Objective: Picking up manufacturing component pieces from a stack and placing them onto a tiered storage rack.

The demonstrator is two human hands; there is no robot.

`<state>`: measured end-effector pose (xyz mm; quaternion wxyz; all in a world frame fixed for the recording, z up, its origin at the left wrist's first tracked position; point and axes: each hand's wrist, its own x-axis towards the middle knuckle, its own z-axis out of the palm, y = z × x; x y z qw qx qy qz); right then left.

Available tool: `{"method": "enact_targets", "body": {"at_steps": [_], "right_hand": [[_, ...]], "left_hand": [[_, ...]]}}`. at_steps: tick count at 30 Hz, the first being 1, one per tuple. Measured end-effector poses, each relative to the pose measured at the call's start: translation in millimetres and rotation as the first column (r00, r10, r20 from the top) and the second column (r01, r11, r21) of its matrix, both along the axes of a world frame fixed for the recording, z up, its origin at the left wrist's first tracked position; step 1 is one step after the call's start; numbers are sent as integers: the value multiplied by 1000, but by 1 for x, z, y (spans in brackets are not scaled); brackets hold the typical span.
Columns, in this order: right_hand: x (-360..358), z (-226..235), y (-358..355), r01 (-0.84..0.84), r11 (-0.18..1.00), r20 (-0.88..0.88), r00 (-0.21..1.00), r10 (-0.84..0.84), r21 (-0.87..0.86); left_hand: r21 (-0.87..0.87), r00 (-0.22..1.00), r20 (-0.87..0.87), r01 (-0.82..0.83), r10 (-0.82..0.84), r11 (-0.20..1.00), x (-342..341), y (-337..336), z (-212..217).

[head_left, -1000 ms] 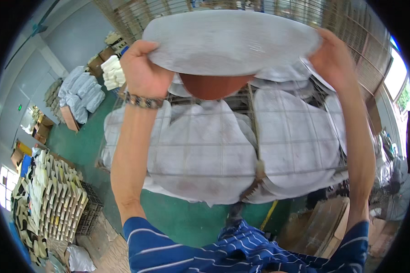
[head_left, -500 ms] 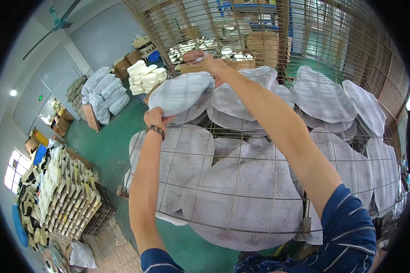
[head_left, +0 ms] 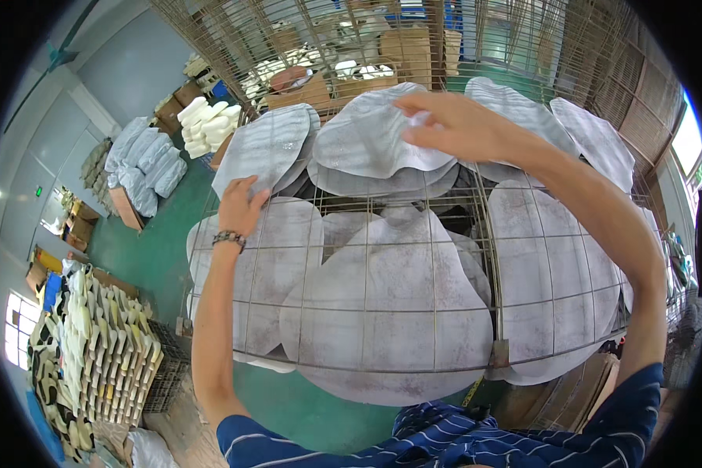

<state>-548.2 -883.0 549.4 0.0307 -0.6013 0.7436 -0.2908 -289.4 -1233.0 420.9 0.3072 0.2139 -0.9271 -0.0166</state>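
Note:
Grey-white, leaf-shaped sheets with mottled surfaces lie overlapping on and under a wire rack (head_left: 491,312). My left hand (head_left: 242,209) is at the near edge of the left upper sheet (head_left: 264,148), fingers apart and seemingly touching it. My right hand (head_left: 456,129) is over the right part of the middle upper sheet (head_left: 359,144), its fingers stretched and apart. A small white patch shows among those fingers; what it is cannot be made out. Below the wires, a large sheet (head_left: 390,312) hangs nearest to me.
A tall wire frame (head_left: 327,47) rises behind the sheets. Cardboard boxes (head_left: 409,54) stand beyond it. To the left are stacked white foam-like pieces (head_left: 209,129), pale wrapped bundles (head_left: 142,160) and a tall pile of cream, flat pieces (head_left: 105,335) beside a dark crate (head_left: 168,363).
The left upper sheet, earlier lifted between both hands, now lies lower on the rack. My right hand has moved right, away from it, over the middle sheet. The view has shifted right.

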Motion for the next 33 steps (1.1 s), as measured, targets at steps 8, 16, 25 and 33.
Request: {"method": "enact_targets", "body": {"at_steps": [8, 16, 25, 33], "right_hand": [[54, -3, 165, 164, 985, 83, 982, -168, 57], [96, -5, 243, 284, 959, 118, 953, -280, -19], [135, -15, 335, 423, 897, 287, 881, -375, -125], [223, -151, 429, 579, 788, 814, 549, -187, -210]], "left_hand": [[100, 984, 143, -119, 104, 988, -59, 46, 0], [46, 969, -246, -16, 27, 999, -71, 37, 3], [-196, 917, -326, 174, -232, 965, -141, 49, 40], [-370, 679, -86, 658, -729, 656, -157, 314, 136]]}}
